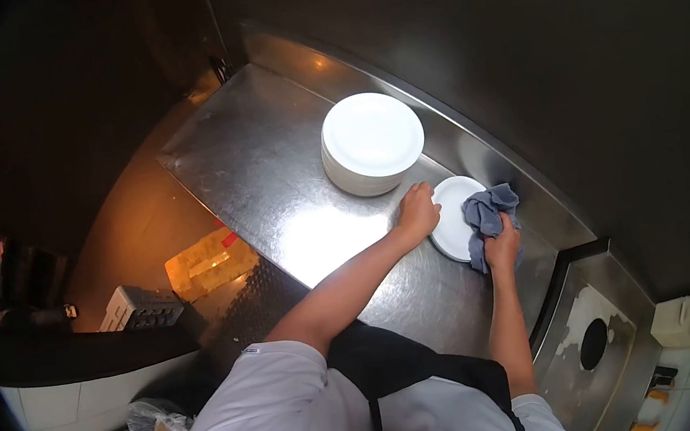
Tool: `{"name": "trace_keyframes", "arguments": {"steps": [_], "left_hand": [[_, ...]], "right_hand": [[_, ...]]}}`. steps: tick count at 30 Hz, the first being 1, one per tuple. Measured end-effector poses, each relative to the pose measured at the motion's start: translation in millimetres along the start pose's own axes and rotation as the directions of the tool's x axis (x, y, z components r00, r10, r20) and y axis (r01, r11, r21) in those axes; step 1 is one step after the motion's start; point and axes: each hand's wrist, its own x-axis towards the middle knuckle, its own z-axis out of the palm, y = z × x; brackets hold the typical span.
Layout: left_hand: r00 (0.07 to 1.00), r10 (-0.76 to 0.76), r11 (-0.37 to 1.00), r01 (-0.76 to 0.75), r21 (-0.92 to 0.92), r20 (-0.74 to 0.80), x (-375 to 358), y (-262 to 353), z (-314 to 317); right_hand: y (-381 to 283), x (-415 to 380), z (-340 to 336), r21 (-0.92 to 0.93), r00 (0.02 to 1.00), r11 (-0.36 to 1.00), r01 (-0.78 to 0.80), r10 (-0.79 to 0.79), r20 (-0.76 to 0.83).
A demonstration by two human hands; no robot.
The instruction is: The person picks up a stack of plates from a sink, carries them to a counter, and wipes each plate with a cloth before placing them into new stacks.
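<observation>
A single white plate (453, 211) lies on the steel counter (271, 173). My left hand (418, 213) grips its left rim. My right hand (502, 245) is closed on a grey-blue cloth (487, 211) that rests on the plate's right side. A tall stack of white plates (370, 142) stands just beyond my left hand, farther along the counter.
A steel backsplash wall (516, 65) runs along the counter's far side. To the right is a steel panel with a round hole (593, 343). Below the counter's near edge are a yellowish box (209, 262) and a grey crate (139, 308) on the floor.
</observation>
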Motion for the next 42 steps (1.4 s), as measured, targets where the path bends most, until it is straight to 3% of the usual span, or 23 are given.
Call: {"name": "trace_keyframes", "arguments": {"steps": [5, 8, 11, 13, 14, 16, 17, 18, 19, 21, 24, 27, 29, 31, 33, 34, 35, 37, 38, 39, 40, 41, 42], "left_hand": [[0.991, -0.133, 0.990, 0.134, -0.043, 0.026, 8, 20, 5], [0.992, -0.117, 0.989, 0.120, -0.082, 0.039, 3, 37, 18], [0.973, -0.230, 0.942, 0.216, -0.257, -0.026, 4, 52, 32], [0.993, -0.120, 0.951, 0.113, -0.289, -0.007, 5, 41, 32], [0.998, -0.063, 0.950, 0.059, -0.307, -0.005, 6, 39, 31], [0.997, 0.058, 0.927, -0.032, -0.374, 0.058, 5, 46, 32], [0.989, 0.113, 0.913, -0.065, -0.403, 0.095, 0, 49, 34], [0.978, 0.201, 0.937, -0.174, -0.301, 0.062, -11, 64, 38], [0.956, 0.221, 0.921, -0.140, -0.364, 0.191, -18, 81, 35], [0.966, 0.216, 0.863, -0.122, -0.490, 0.140, -30, 116, 31], [0.995, 0.091, 0.876, -0.100, -0.473, -0.043, -8, 110, 23], [0.991, 0.121, 0.911, -0.134, -0.390, -0.058, 9, 97, -14], [0.975, 0.185, 0.929, -0.132, -0.346, 0.123, 0, 97, -34], [0.928, 0.271, 0.929, -0.183, -0.322, 0.254, -14, 104, -37], [0.865, 0.388, 0.902, -0.285, -0.325, 0.318, -34, 107, -27], [0.853, 0.386, 0.900, -0.263, -0.348, 0.352, -39, 114, -26], [0.899, 0.327, 0.907, -0.211, -0.365, 0.293, -39, 116, -24], [0.967, 0.193, 0.905, -0.110, -0.412, 0.165, -36, 119, -22], [0.989, 0.146, 0.915, -0.125, -0.384, 0.026, -24, 100, -11], [0.996, 0.089, 0.910, -0.088, -0.404, -0.015, -23, 109, -29], [0.992, 0.072, 0.908, -0.110, -0.404, -0.107, -12, 102, -33], [0.980, 0.056, 0.908, -0.129, -0.399, -0.190, -6, 94, -33], [0.973, 0.060, 0.907, -0.147, -0.394, -0.225, -9, 92, -35]], "right_hand": [[-5, 15, -11, 0.141, 0.999, 0.989, -0.039, 0.039, 0.006], [0, 18, -11, 0.233, 1.000, 0.972, -0.015, 0.018, -0.012], [21, 26, -7, 0.354, 0.997, 0.934, 0.047, -0.024, -0.071], [46, 35, -7, 0.524, 0.987, 0.840, 0.140, -0.077, -0.142], [47, 38, -15, 0.727, 0.993, 0.684, 0.066, 0.022, -0.112], [39, 35, -37, 0.973, 0.986, 0.225, -0.059, 0.167, 0.022], [25, 33, -58, 0.955, 0.956, -0.027, -0.294, 0.001, 0.294], [1, 33, -88, 0.814, 0.844, -0.232, -0.533, -0.222, 0.489], [-16, 26, -108, 0.572, 0.671, -0.357, -0.739, -0.470, 0.573], [-46, -2, -112, 0.713, 0.864, -0.493, -0.499, -0.220, 0.453], [-102, -27, -103, 0.850, 0.967, -0.518, -0.096, 0.153, 0.202], [-79, -41, -80, 0.993, 0.960, -0.114, -0.004, 0.277, 0.036], [-60, -35, -103, 0.988, 0.958, -0.002, -0.154, 0.245, 0.150], [-27, -14, -115, 0.936, 0.943, -0.119, -0.330, -0.007, 0.332], [-29, -5, -113, 0.766, 0.828, -0.332, -0.550, -0.333, 0.451], [-38, -15, -103, 0.748, 0.840, -0.388, -0.538, -0.313, 0.442], [-50, -27, -90, 0.788, 0.894, -0.422, -0.448, -0.207, 0.398], [-81, -58, -66, 0.914, 0.961, -0.347, -0.210, 0.098, 0.257], [-93, -66, -61, 0.949, 0.961, -0.288, -0.131, 0.200, 0.194], [-103, -70, -57, 0.959, 0.956, -0.268, -0.088, 0.248, 0.157], [-100, -75, -60, 0.934, 0.981, -0.357, -0.029, 0.169, 0.095], [-119, -75, -86, 0.845, 0.991, -0.531, -0.063, 0.064, 0.114], [-116, -70, -83, 0.927, 0.983, -0.365, -0.088, 0.117, 0.140]]}}
